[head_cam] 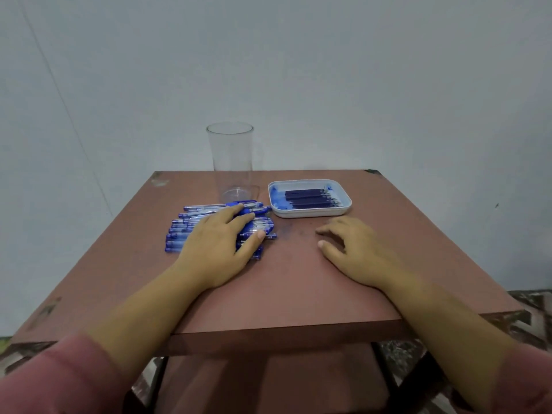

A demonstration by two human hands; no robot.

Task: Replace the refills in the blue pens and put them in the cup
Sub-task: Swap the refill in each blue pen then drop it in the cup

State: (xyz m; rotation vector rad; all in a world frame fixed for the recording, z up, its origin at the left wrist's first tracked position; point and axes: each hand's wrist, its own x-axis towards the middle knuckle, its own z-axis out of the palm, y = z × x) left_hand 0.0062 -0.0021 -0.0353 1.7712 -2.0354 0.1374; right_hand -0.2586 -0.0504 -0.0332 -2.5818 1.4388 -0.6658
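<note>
A reddish-brown bench [298,282] fills the middle and lower part of the frame, set against a pale grey-blue wall [298,70] that takes up the whole upper half. Two forearms in pink sleeves [59,375] reach in from the lower corners.

The left hand [218,243] lies palm down on a pile of blue pens [179,231] at centre left of the frame, its fingers [239,219] loosely spread across the pile and pressing on it, gripping no single pen. The right hand [352,246] rests on the bare bench at centre right, fingers slightly curled and apart, holding nothing.

Behind the pens, near the far edge of the bench, a tall clear cup [231,162] stands upright with nothing inside. To its right, just beyond the right hand, sits a shallow white tray [343,204] stained with blue ink, holding a row of dark blue refills [307,198] laid side by side. Faint blue smudges [289,231] mark the bench between the pens and the right hand.
</note>
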